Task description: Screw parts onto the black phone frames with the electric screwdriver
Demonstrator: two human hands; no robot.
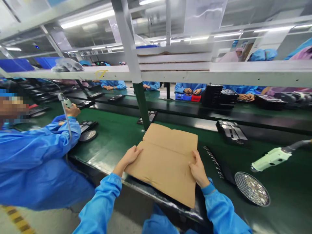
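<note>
Both my hands grip a flat brown cardboard sheet (168,162) with a crease across its upper part. My left hand (131,156) pinches its left edge, thumb on top. At the right edge, my right hand (198,169) holds it the same way, fingers partly hidden under the sheet. The cardboard is tilted over the front edge of the green workbench (109,130). To the right of my right hand lie a dark strip with a row of light marks (214,162) and a round dish of small metal parts (252,189).
A pale green electric screwdriver (270,159) hangs at the right. Black-framed units (232,131) sit along the line beyond. A co-worker in a blue sleeve (60,136) holds a screwdriver at the left. A green and white post (141,104) rises behind the cardboard, under a shelf (170,77).
</note>
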